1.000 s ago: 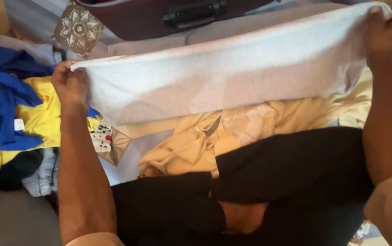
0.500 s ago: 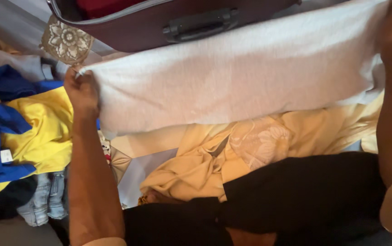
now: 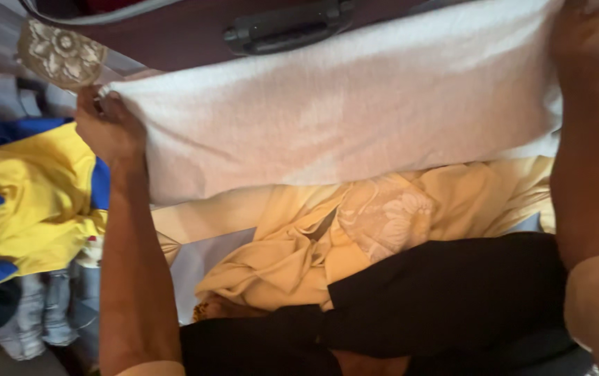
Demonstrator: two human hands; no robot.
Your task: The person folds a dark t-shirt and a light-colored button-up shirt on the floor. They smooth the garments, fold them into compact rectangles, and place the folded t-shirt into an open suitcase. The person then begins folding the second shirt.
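**A:** What has moved since a moment ago?

**B:** The view has slid a little to the right and up. The maroon suitcase (image 3: 195,38) now sits higher in the picture, only its lower wall and black handle (image 3: 287,26) showing, and the pile of clothes on the left has drifted toward the edge. The white cloth (image 3: 341,118) stays stretched between the two hands, much as before.

**A:** How are the hands set?

**B:** The left hand (image 3: 108,129) is closed in a pinch on the cloth's left corner, fingers curled tight around the fabric. The right hand (image 3: 588,31) is up at the top right edge of the picture, closed over the cloth's other upper corner; part of it is cut off by the frame, so I cannot see every finger.

**A:** And where is the cloth itself?

**B:** Held up in the air, spread wide and slightly slanted, its right end higher than its left. It hangs in front of the suitcase and hides the suitcase's lower edge. Below it lies a pale yellow garment (image 3: 355,223) with a floral lace patch, crumpled.

**A:** What else is around?

**B:** Black fabric (image 3: 445,299) lies nearest the camera, across the lower middle. To the left there is a yellow and blue garment (image 3: 31,188), with light denim (image 3: 42,313) beneath it. A beige lace flower patch (image 3: 59,52) shows just above the left hand, beside the suitcase.
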